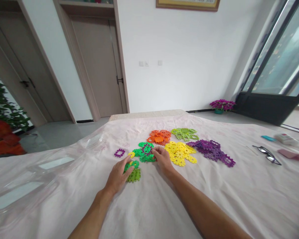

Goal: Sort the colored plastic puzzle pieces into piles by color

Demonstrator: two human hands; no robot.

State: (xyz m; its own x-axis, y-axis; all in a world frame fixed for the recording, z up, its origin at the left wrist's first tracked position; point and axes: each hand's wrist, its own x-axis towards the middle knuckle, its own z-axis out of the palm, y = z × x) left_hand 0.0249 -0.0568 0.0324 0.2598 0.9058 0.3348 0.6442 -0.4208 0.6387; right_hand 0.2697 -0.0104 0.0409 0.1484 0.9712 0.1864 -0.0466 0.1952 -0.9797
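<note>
Flat plastic snap-together pieces lie sorted by colour on a pink cloth [164, 205]. My left hand [118, 176] rests with fingers closed over a small joined piece of dark green and light green [134, 174]. My right hand [161, 157] pinches the edge of the dark green pile [144, 152], where a purple piece [147, 147] lies on top. A lone purple square [119, 152] and a yellow piece [131, 154] lie to the left of that pile. Orange [159, 136], light green [184, 133], yellow [179, 152] and purple [211, 151] piles sit behind and to the right.
Black glasses [266, 154], a dark red card [290, 155], a white box [286, 138] and a teal object [268, 138] lie at the right of the cloth. A clear plastic sheet [27, 179] covers the left side. Doors, a plant [2, 109] and potted flowers [221, 105] stand beyond.
</note>
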